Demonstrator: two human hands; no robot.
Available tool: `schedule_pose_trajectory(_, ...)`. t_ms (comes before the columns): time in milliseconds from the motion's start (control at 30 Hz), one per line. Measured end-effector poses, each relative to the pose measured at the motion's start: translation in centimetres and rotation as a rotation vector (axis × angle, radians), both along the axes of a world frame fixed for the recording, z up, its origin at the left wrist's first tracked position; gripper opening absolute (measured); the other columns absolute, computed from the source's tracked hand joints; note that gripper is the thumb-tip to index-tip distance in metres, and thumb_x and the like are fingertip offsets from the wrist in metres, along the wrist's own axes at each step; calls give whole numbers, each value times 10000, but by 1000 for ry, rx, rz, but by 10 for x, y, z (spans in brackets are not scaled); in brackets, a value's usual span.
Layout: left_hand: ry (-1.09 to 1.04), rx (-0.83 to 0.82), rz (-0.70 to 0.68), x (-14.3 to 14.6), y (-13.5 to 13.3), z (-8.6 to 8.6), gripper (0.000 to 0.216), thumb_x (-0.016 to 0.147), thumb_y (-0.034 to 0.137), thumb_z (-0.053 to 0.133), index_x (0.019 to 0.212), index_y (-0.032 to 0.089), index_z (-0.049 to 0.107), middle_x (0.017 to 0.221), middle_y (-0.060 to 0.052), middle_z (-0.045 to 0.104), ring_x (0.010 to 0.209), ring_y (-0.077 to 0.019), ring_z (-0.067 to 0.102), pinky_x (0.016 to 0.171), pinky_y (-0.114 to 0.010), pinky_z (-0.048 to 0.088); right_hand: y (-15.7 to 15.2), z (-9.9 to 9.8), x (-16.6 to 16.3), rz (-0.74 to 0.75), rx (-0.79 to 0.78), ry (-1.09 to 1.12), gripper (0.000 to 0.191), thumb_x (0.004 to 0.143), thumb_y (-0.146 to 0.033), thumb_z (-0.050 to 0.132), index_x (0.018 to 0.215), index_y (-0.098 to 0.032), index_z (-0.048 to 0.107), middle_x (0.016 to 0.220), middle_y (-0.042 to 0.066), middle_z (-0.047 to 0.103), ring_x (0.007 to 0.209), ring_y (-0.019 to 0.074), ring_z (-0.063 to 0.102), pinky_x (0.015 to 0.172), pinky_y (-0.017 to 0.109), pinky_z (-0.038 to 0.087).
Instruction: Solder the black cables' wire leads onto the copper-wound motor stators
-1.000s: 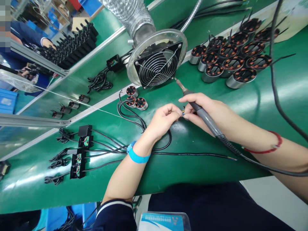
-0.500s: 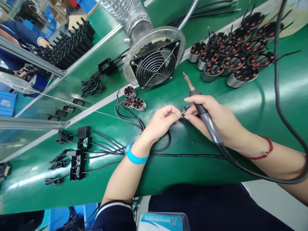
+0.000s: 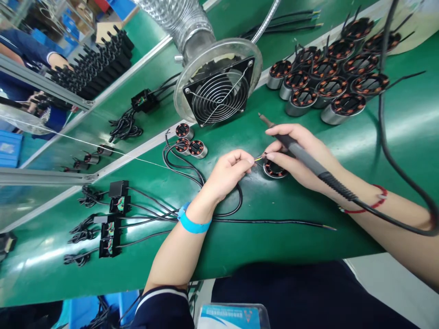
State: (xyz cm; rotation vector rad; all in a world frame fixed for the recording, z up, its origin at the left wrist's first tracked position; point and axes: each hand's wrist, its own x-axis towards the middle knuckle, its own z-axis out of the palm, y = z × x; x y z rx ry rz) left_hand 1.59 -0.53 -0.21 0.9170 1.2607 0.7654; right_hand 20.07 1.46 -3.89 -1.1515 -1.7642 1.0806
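My left hand [image 3: 233,171] is closed in a pinch on the stripped end of a black cable [image 3: 240,201], whose thin coloured wires [image 3: 259,158] show past the fingertips. My right hand [image 3: 302,157] is closed around a soldering iron [image 3: 303,155], its tip pointing up and left. The thumb and fingertips of that hand also meet at the wires. Just below them a motor stator [image 3: 274,170], with copper windings in a metal ring, sits on the green bench, partly hidden by the right fingers.
A round fume extractor fan [image 3: 219,98] stands behind my hands. Several stators [image 3: 331,87] fill the back right; three more [image 3: 197,148] lie left of centre. Open black boxes with circuit boards [image 3: 111,228] are at the left. The iron's cord [image 3: 384,128] loops at the right.
My right hand has turned the soldering iron flatter, and its tip has moved slightly left and up. The stator beneath the fingers has come into view. My left hand has barely shifted.
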Motion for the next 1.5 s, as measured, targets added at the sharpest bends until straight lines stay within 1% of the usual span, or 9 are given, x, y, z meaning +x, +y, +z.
schedule_pose_trajectory(133, -27, -12, 4, 0, -1, 0, 171, 843, 140, 628, 687, 150, 558, 567, 61, 516, 474, -31, 347, 491, -186, 260, -3, 4, -1, -13, 27, 49, 429, 864, -322, 652, 1273, -251, 544, 875, -6, 684, 740, 165, 680, 703, 311, 577)
schedule_pose_trajectory(233, -75, -15, -3, -2, -2, -1, 180, 839, 178, 659, 696, 153, 552, 565, 60, 519, 462, -30, 339, 476, -189, 242, -5, 8, 1, 70, 131, -12, 384, 898, -286, 593, 1280, -275, 557, 925, 11, 693, 786, 187, 694, 747, 352, 588)
schedule_pose_trajectory(333, -125, 5, -11, -3, -2, -3, 244, 807, 276, 734, 701, 159, 548, 566, 60, 518, 461, -32, 334, 470, -197, 236, -7, 13, 4, 169, 241, -76, 306, 948, -282, 535, 1245, -320, 597, 959, 20, 711, 849, 216, 706, 816, 401, 593)
schedule_pose_trajectory(433, -146, 31, -24, -4, -2, -4, 366, 734, 405, 818, 698, 166, 544, 567, 63, 508, 472, -34, 325, 474, -207, 232, -9, 17, 5, 200, 279, -99, 280, 965, -307, 530, 1226, -342, 625, 972, 24, 718, 915, 242, 711, 865, 424, 593)
schedule_pose_trajectory(600, -138, 74, -81, -5, -1, -4, 480, 635, 530, 876, 710, 167, 572, 585, 59, 512, 517, -45, 368, 509, -222, 269, -8, 21, 1, 174, 170, -67, 307, 949, -310, 532, 1246, -322, 608, 930, 17, 715, 791, 212, 699, 775, 385, 599)
schedule_pose_trajectory(833, -144, 149, -62, -7, -2, -5, 511, 631, 589, 865, 700, 166, 587, 587, 59, 521, 555, -58, 413, 577, -225, 344, -2, 13, 1, 109, -63, 124, 460, 849, -351, 686, 1278, -248, 555, 851, 7, 678, 710, 164, 674, 629, 283, 570)
schedule_pose_trajectory(1033, -134, 191, -88, -7, -2, -6, 444, 676, 528, 855, 717, 163, 605, 617, 48, 542, 606, -75, 466, 638, -233, 392, -10, 19, -4, 79, -28, 49, 408, 875, -321, 629, 1270, -246, 557, 801, -13, 650, 629, 140, 631, 578, 260, 527)
schedule_pose_trajectory(1300, -95, 173, -93, -6, -2, -7, 409, 705, 486, 840, 703, 171, 578, 624, 47, 523, 634, -85, 481, 644, -232, 384, -5, 10, 4, 86, -28, 71, 480, 839, -335, 650, 1298, -245, 538, 885, 15, 655, 754, 166, 667, 691, 304, 588)
schedule_pose_trajectory(1500, -77, 208, -102, -7, -1, -9, 377, 735, 471, 801, 707, 167, 579, 615, 55, 521, 595, -70, 438, 629, -227, 373, -4, 14, -1, 56, -90, 73, 457, 844, -312, 666, 1280, -235, 548, 814, -8, 681, 661, 157, 663, 608, 291, 554)
